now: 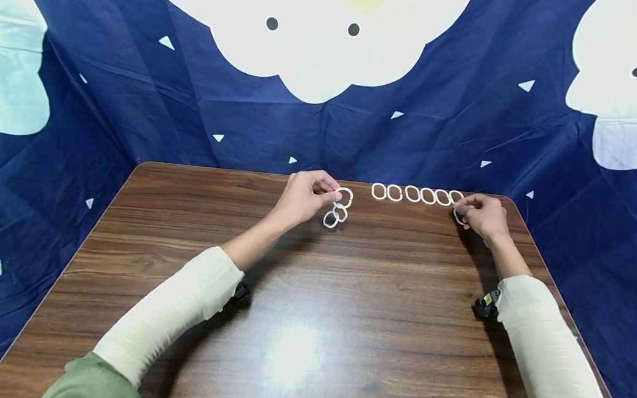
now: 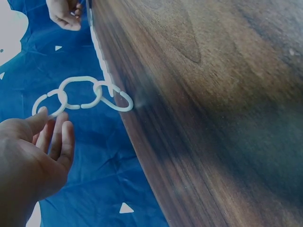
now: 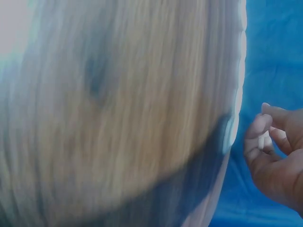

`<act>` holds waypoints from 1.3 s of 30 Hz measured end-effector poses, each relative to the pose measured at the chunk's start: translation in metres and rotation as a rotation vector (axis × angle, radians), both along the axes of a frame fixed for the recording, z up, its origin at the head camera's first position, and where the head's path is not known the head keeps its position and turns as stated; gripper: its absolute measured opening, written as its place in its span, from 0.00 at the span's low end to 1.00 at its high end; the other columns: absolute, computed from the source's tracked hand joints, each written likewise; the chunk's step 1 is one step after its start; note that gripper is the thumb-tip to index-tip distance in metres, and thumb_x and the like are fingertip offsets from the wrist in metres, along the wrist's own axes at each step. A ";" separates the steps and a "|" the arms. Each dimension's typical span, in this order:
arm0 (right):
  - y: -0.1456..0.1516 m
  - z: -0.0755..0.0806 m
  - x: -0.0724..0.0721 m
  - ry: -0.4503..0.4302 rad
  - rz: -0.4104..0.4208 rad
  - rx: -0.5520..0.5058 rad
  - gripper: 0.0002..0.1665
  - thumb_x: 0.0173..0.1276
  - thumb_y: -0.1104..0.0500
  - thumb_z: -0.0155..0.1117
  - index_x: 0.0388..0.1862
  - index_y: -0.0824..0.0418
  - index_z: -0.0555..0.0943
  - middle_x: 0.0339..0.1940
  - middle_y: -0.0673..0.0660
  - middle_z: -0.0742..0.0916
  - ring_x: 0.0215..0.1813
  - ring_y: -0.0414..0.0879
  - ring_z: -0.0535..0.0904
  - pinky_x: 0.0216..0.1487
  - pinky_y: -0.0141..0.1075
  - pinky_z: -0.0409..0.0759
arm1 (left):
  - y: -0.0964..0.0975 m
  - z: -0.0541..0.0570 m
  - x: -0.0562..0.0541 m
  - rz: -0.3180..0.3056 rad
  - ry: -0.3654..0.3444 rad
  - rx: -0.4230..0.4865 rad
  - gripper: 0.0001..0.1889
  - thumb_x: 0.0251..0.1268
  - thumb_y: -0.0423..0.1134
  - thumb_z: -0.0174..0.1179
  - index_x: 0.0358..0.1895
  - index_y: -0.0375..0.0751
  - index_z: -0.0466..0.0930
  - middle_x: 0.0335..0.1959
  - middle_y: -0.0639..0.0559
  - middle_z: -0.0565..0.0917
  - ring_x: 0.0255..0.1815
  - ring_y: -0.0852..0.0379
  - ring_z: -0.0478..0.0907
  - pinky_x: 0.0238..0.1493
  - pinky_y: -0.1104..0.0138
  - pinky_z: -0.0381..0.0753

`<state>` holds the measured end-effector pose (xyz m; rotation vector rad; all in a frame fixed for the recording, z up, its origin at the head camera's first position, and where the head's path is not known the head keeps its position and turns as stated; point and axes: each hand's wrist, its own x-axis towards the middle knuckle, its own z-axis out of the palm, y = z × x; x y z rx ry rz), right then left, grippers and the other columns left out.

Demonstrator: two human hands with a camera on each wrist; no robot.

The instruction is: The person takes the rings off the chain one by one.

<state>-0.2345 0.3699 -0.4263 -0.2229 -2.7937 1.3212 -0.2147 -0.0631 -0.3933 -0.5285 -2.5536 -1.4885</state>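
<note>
My left hand [image 1: 309,197] pinches the top link of a short chain [image 1: 341,212] of three white plastic links between thumb and fingers. In the left wrist view the chain [image 2: 80,79] stretches out from my left hand [image 2: 40,151], its links hooked through one another and each with a small gap. At the right end of a row of loose links, my right hand [image 1: 482,216] pinches a single white link [image 1: 459,218]. Most of that link is hidden by the fingers in the right wrist view, where only a white sliver [image 3: 261,142] shows within my right hand [image 3: 279,151].
Several white links [image 1: 412,194] lie in a line along the far edge of the brown wooden table [image 1: 346,275]. Behind the table hangs a dark blue cloth [image 1: 191,110] with white clouds and triangles. Both wrists carry a small black camera [image 1: 487,304].
</note>
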 end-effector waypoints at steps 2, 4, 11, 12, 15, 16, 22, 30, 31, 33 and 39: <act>-0.009 0.002 0.000 0.015 0.026 -0.009 0.17 0.83 0.59 0.70 0.57 0.73 0.87 0.25 0.34 0.85 0.26 0.30 0.80 0.29 0.28 0.87 | 0.000 0.000 0.000 0.001 -0.003 0.003 0.07 0.71 0.34 0.79 0.46 0.35 0.94 0.41 0.43 0.97 0.40 0.50 0.92 0.43 0.70 0.84; -0.017 0.004 0.001 0.025 0.051 -0.012 0.17 0.83 0.59 0.71 0.56 0.73 0.87 0.26 0.37 0.86 0.27 0.31 0.80 0.30 0.29 0.87 | 0.000 0.000 -0.001 0.003 -0.007 0.005 0.08 0.71 0.34 0.79 0.47 0.35 0.94 0.41 0.42 0.96 0.40 0.50 0.92 0.43 0.70 0.83; -0.049 0.004 0.003 0.038 0.151 0.012 0.16 0.81 0.59 0.74 0.53 0.73 0.89 0.29 0.46 0.90 0.26 0.33 0.81 0.30 0.31 0.88 | -0.001 -0.003 -0.001 0.006 -0.018 0.002 0.08 0.71 0.34 0.79 0.47 0.35 0.93 0.41 0.42 0.96 0.40 0.50 0.91 0.43 0.70 0.84; -0.054 0.004 0.003 0.036 0.169 0.004 0.15 0.81 0.59 0.74 0.53 0.73 0.88 0.29 0.47 0.91 0.27 0.33 0.81 0.30 0.31 0.88 | -0.001 -0.003 -0.001 0.005 -0.017 0.002 0.08 0.71 0.34 0.79 0.47 0.35 0.93 0.41 0.42 0.96 0.40 0.51 0.91 0.43 0.70 0.84; -0.070 0.004 0.006 0.030 0.216 -0.022 0.15 0.81 0.60 0.74 0.52 0.74 0.88 0.30 0.51 0.92 0.27 0.35 0.82 0.30 0.30 0.87 | -0.001 -0.002 -0.001 0.004 -0.017 0.003 0.08 0.71 0.34 0.79 0.47 0.35 0.93 0.41 0.43 0.96 0.40 0.51 0.92 0.43 0.70 0.84; -0.075 0.004 0.006 0.027 0.230 -0.032 0.15 0.81 0.61 0.74 0.51 0.75 0.88 0.30 0.53 0.92 0.27 0.35 0.83 0.29 0.30 0.86 | -0.001 -0.002 -0.001 0.005 -0.018 0.003 0.08 0.71 0.34 0.79 0.47 0.35 0.93 0.41 0.43 0.96 0.40 0.51 0.92 0.43 0.70 0.84; -0.105 0.002 0.013 0.020 0.316 -0.062 0.14 0.81 0.61 0.74 0.50 0.75 0.88 0.32 0.62 0.92 0.28 0.38 0.84 0.30 0.30 0.86 | -0.001 0.000 0.000 0.007 -0.019 0.002 0.08 0.71 0.33 0.79 0.48 0.35 0.93 0.41 0.43 0.96 0.40 0.51 0.92 0.43 0.69 0.84; -0.135 0.002 0.020 0.021 0.398 -0.041 0.13 0.82 0.59 0.73 0.50 0.71 0.90 0.37 0.70 0.93 0.30 0.43 0.86 0.34 0.36 0.90 | 0.000 0.000 0.000 0.012 -0.011 -0.009 0.07 0.72 0.35 0.78 0.47 0.37 0.93 0.41 0.43 0.96 0.40 0.50 0.92 0.44 0.69 0.84; -0.138 0.002 0.021 0.025 0.402 -0.043 0.12 0.82 0.59 0.74 0.50 0.70 0.90 0.37 0.69 0.92 0.30 0.44 0.87 0.34 0.36 0.90 | 0.000 0.000 0.001 0.013 -0.010 -0.010 0.07 0.72 0.35 0.78 0.47 0.37 0.93 0.41 0.43 0.96 0.40 0.50 0.92 0.44 0.69 0.84; -0.143 0.003 0.023 0.031 0.412 -0.047 0.12 0.81 0.59 0.74 0.49 0.69 0.90 0.39 0.70 0.93 0.32 0.47 0.88 0.35 0.37 0.91 | 0.000 0.001 0.001 0.013 -0.007 -0.013 0.07 0.72 0.35 0.78 0.47 0.37 0.93 0.41 0.43 0.96 0.40 0.50 0.92 0.45 0.68 0.85; -0.160 0.011 0.028 0.056 0.455 -0.079 0.11 0.81 0.58 0.75 0.50 0.67 0.91 0.42 0.73 0.93 0.35 0.53 0.90 0.39 0.44 0.93 | 0.002 0.001 0.003 0.011 -0.004 -0.014 0.07 0.72 0.34 0.78 0.47 0.36 0.93 0.41 0.43 0.96 0.40 0.49 0.92 0.45 0.68 0.85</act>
